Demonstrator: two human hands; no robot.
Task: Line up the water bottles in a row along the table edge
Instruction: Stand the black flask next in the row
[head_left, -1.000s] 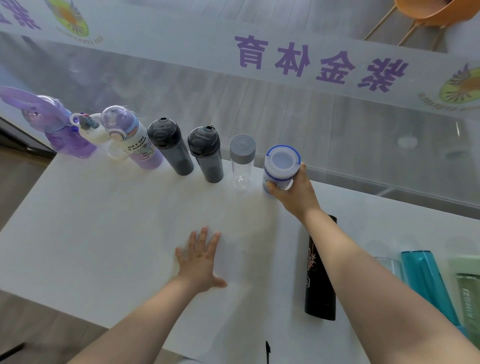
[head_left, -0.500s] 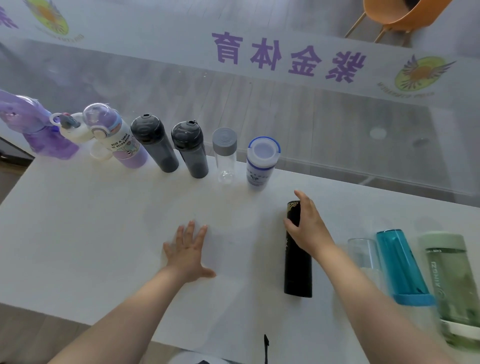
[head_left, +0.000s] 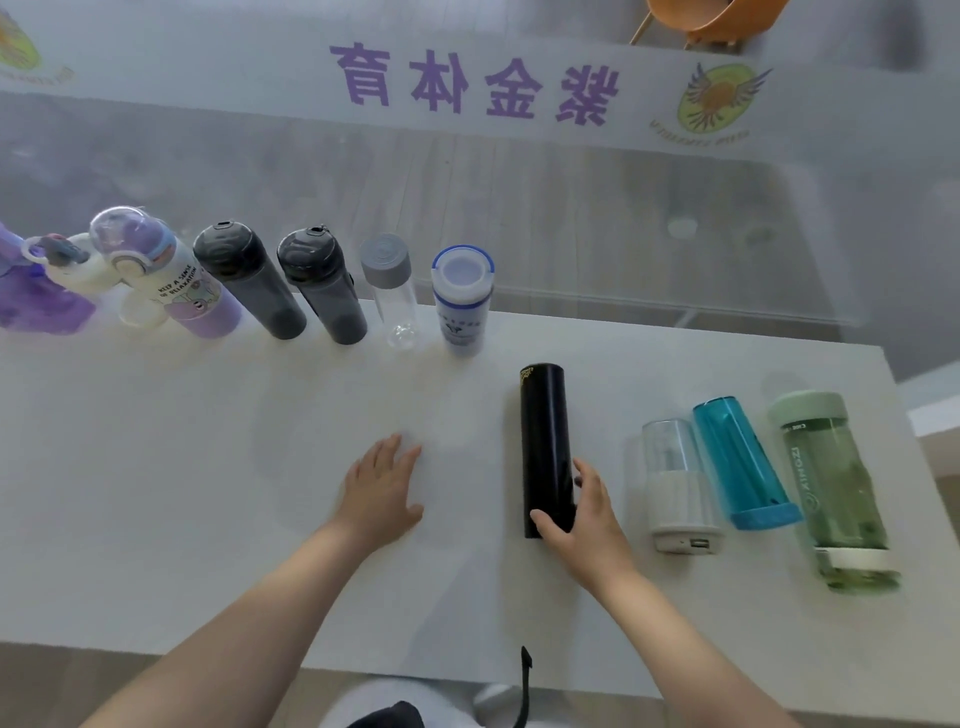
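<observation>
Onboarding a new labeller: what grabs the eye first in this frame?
The row of upright bottles along the table's far edge, left of centre. Then the right hand closing on the lower end of a black bottle lying mid-table, three more bottles lying to its right. The left hand rests flat.

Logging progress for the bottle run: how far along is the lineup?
Done: seven bottles stand along the far table edge, the last being the white bottle with the blue-rimmed lid. In hand: the right hand grips the lower end of the black bottle, which lies flat; the left hand rests flat on the table. Left: the clear bottle with a white base, teal bottle and green bottle, all lying down.
</observation>
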